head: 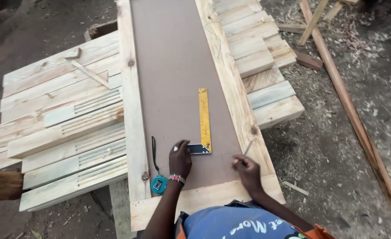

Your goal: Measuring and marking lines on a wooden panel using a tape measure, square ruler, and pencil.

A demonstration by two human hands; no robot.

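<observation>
The brown board is bare above the yellow square ruler, so a hand could slide up there freely. The ruler lies in the way on the right part of the board. The left hand rests on the ruler's dark end. The right hand sits near the right wooden rail. A blue tape measure and its black strap block the lower left corner.
</observation>
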